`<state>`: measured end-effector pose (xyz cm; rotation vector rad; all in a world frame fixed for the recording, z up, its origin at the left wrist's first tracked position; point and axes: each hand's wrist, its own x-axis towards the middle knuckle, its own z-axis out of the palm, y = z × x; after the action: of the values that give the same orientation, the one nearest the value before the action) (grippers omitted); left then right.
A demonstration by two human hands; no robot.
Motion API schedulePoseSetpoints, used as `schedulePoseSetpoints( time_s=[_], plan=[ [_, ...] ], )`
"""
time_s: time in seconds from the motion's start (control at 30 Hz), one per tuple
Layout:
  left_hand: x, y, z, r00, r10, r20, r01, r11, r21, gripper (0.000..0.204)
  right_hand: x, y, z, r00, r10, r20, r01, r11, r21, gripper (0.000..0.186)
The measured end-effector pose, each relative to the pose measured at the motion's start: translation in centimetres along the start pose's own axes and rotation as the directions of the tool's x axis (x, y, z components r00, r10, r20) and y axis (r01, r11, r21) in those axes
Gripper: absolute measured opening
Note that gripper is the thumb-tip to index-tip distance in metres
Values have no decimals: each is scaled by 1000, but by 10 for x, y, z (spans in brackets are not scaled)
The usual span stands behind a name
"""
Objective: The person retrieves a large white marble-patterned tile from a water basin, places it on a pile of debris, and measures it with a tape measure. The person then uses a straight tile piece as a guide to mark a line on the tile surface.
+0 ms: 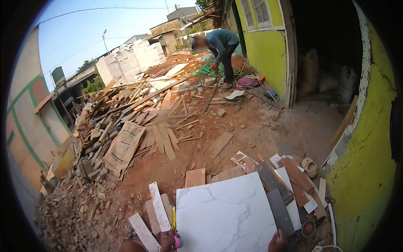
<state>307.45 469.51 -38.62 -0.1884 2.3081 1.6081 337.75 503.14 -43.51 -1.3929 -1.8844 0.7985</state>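
Note:
A large white tile (226, 214) with grey marble-like veins lies in front of me at the lower middle. At its lower left edge my left hand (167, 240) is closed round a pink tape measure (178, 242). The tape's yellow blade (173, 218) is pulled out and runs along the tile's left edge, away from me. My right hand (277, 242) grips the tile's lower right edge, its fingertips on the rim. The lower parts of both hands are cut off by the picture's edge.
Cut tile strips (289, 180) lie to the right, near an angle grinder's disc (308, 228). Rubble (79, 210) and a heap of scrap wood (138, 101) fill the left. Another person (220, 46) bends over a green hose (205, 70) beside the yellow-green wall (264, 54).

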Motion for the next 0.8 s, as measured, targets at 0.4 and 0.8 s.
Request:
schedulePoseSetpoints(
  time_s=[0.4,0.8],
  plan=[
    [43,96,69,879,8,476,-113,975,191,57,-8,-13,-10,963,-247,-104,230,961,-157,29],
    [86,142,236,707,27,706,-378,859,346,54,-12,-10,-14,970,-202,-137,192,978,-79,29]
  ],
)
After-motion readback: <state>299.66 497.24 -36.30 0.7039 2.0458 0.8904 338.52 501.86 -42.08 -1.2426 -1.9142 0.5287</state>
